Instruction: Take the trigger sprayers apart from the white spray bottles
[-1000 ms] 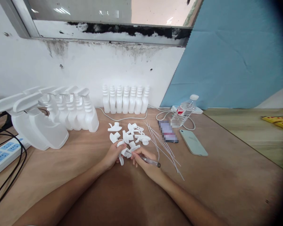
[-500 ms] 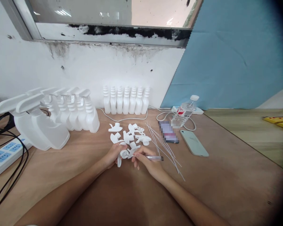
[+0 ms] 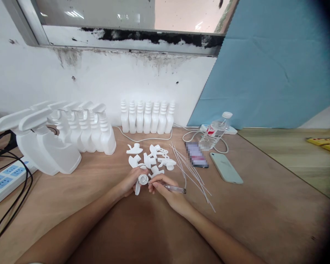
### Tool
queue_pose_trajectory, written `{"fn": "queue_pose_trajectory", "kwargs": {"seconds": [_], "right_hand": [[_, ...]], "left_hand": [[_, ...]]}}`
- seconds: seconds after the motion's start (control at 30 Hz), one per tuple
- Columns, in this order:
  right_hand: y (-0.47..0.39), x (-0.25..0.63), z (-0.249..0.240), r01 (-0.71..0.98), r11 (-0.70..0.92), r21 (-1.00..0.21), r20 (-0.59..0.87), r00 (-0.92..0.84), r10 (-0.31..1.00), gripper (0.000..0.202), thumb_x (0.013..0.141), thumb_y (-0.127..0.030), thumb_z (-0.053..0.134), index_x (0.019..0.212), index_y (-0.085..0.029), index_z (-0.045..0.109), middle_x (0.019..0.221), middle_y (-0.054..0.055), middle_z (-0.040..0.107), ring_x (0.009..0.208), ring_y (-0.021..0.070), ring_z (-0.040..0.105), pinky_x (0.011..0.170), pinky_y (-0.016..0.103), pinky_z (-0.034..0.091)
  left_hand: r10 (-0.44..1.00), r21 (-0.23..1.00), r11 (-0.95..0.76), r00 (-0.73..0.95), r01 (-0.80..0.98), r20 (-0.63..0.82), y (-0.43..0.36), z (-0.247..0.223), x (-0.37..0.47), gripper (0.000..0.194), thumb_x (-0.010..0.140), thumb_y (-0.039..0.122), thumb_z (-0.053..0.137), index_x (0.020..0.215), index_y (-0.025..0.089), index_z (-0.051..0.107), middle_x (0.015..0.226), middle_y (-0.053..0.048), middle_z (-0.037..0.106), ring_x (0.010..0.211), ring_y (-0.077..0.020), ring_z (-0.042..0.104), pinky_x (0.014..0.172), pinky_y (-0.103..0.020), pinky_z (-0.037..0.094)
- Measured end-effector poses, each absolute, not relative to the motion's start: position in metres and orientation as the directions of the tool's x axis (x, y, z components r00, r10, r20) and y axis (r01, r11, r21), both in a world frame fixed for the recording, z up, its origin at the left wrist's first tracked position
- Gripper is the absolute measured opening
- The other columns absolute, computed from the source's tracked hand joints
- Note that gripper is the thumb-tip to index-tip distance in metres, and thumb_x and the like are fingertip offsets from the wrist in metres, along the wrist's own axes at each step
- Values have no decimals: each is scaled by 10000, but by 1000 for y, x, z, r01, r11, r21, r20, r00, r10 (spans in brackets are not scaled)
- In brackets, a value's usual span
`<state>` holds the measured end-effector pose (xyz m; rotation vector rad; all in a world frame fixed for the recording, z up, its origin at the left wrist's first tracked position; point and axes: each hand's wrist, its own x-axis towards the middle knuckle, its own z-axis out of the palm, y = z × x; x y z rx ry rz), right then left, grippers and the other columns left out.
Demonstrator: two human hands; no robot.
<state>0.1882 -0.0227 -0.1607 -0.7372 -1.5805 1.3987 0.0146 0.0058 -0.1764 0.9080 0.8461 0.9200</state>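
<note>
Spray head & loose heads: smooth white plastic, semi-matt; tool w/ clear glossy plastic handle, thin metal-look shaft. Small btls smooth white plastic, slight sheen; tubes smooth plastic; water btl clear glossy plastic. Tabletop brown wood-look, smooth, mostly matt; blue sheet matt, cloth-like; wall matt paint, rough in spots.

White spray head, white bottles, blue cloth, pale green phone, brown table
</note>
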Motion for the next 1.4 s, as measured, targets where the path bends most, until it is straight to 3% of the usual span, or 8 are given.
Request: {"fn": "queue_pose_trajectory", "kwargs": {"seconds": [0.2,0.27,0.37,0.43,0.63,0.97,1.23,1.4], "right_hand": [[-25,184,-162,-34,391,-920,359,-476,803,176,924,-275,497,1025,-207,624,944,58,652,876,147,643,776,288,544],[-25,186,-164,107,606,-788,493,-480,726,201,907,-228,517,1078,-223,623,1084,82,604,1025,172,610,887,326,523],[-23,189,-164,258,858,-444,655,-560,507,330,859,-147,558,1170,-247,602,1242,105,541,1170,228,540,966,391,487],[-21,190,-162,274,920,-281,661,-640,393,400,849,-111,559,1222,-256,573,1276,100,561,1205,261,520,966,421,490],[-18,195,-154,291,954,-75,673,-691,263,434,858,-102,547,1280,-196,509,1274,110,600,1220,281,518,913,453,531],[-10,211,-159,285,944,-165,780,-548,302,452,844,-43,498,1279,-165,510,1332,156,545,1224,251,518,937,445,517],[33,240,-164,513,762,-395,742,-311,594,265,900,-129,476,1099,-205,635,1268,117,600,1206,232,539,995,446,460],[52,252,-174,485,657,-576,617,-269,740,246,928,-232,467,1099,-208,642,1306,108,573,1240,223,521,1059,425,406]], "left_hand": [[823,786,474,518,-396,-234,4,-174,15,343,732,508,549,655,182,476,430,49,357,415,-110,412,442,-213,312],[827,777,486,497,-400,-262,3,-174,15,347,721,498,577,646,174,476,462,47,376,410,-85,373,430,-202,291],[826,776,495,488,-391,-281,2,-176,16,347,704,482,615,661,163,484,523,40,420,437,-70,373,426,-188,272],[819,766,515,485,-384,-308,1,-176,16,355,687,483,633,680,161,483,552,38,436,457,-69,389,425,-183,266],[830,787,494,469,-368,-302,-2,-176,16,390,728,523,623,719,161,475,553,56,391,418,-44,314,381,-177,176],[857,815,430,460,-389,-233,-1,-169,20,440,773,588,584,706,172,459,500,50,422,369,-44,285,351,-187,107],[849,817,396,505,-419,-153,-1,-171,20,373,838,540,532,795,175,472,516,43,439,379,-54,274,336,-182,111],[842,819,403,516,-408,-158,-1,-171,20,387,858,540,502,749,171,456,516,44,431,363,-41,247,340,-181,118]]}}
